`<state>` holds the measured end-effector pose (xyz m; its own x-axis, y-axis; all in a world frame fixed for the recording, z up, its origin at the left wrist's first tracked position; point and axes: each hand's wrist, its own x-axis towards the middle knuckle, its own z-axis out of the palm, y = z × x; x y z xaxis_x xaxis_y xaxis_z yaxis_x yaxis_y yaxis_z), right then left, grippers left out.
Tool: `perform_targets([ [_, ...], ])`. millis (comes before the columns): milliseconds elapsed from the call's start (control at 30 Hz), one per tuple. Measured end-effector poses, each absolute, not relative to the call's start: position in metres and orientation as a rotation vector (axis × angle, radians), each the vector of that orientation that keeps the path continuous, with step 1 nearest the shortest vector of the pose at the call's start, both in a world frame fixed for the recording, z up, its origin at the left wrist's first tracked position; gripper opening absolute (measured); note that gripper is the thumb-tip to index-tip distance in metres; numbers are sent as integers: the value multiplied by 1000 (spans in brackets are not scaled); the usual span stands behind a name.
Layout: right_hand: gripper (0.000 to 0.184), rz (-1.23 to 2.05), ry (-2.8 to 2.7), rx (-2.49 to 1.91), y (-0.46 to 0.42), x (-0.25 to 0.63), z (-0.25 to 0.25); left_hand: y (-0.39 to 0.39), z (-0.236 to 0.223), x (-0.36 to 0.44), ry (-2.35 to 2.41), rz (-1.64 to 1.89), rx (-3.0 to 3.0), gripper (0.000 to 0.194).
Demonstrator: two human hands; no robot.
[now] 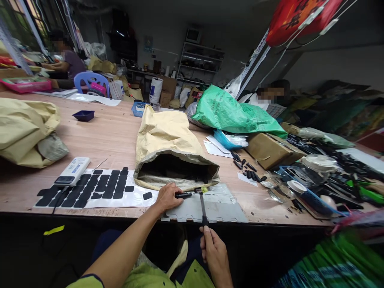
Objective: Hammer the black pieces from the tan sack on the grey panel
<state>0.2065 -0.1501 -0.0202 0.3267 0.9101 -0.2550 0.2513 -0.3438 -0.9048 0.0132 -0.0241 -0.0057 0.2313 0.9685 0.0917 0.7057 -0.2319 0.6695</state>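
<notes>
My left hand [170,197] rests at the near edge of the table, its fingers closed on a small black elongated part [183,195]. Below and to the right, my right hand [215,249] grips the black handle of a small hammer [203,206]. The metal shaft points away from me, and a yellow piece shows at its head, close to the black part. Both tools are over a grey board [216,206]. Just beyond lies a yellow woven sack [168,132], its dark mouth facing me; a few black items inside are hard to make out.
Left of my hands are a white sheet with black square stickers [111,184] and a white electronic device [73,172]. Another sack [27,132] lies far left. A green bag [234,110], cardboard box [271,150] and black parts [252,175] occupy the right. A person [70,60] sits back left.
</notes>
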Motion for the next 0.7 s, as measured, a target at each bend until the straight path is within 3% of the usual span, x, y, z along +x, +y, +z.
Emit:
perform_targets([
  [133,74,1252,-727,-1729,-139,215,-25,-24,-8,14,1518,701,1993,23],
  [333,71,1436,-569,-1621,-135,219,-26,-22,-4,11,1466,650,1969,20],
  [700,69,1426,-641,-1609,-136,218,-33,-91,15,-10,1196,487,1992,21],
])
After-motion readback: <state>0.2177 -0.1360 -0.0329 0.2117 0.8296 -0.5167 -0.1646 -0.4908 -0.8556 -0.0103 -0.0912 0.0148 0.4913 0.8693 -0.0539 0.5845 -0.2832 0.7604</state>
